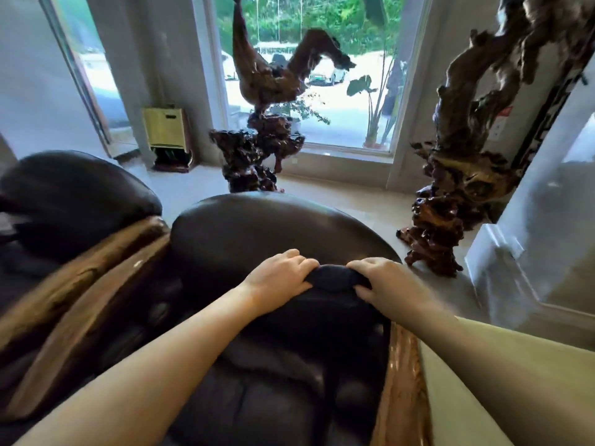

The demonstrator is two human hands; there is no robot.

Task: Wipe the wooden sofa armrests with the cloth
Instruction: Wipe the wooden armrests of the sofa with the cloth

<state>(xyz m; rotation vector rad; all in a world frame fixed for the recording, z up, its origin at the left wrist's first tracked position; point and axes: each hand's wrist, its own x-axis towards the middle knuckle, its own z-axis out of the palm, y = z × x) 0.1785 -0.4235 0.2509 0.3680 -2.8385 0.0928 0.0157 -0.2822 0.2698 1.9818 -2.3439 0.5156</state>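
A dark cloth (335, 278) is bunched between both hands, over the dark leather seat of a wooden sofa chair. My left hand (280, 275) grips its left end and my right hand (383, 283) grips its right end. The chair's right wooden armrest (402, 391) runs along the lower right, beside my right forearm. Its left wooden armrest (96, 310) slants from the lower left up to the backrest. Neither hand touches an armrest.
The chair's round leather backrest (257, 226) rises in front of my hands. A second leather chair (74, 194) stands on the left. Two carved root sculptures (257, 146) (457, 175) stand on the floor by the window. A small yellow cabinet (167, 136) sits against the pillar.
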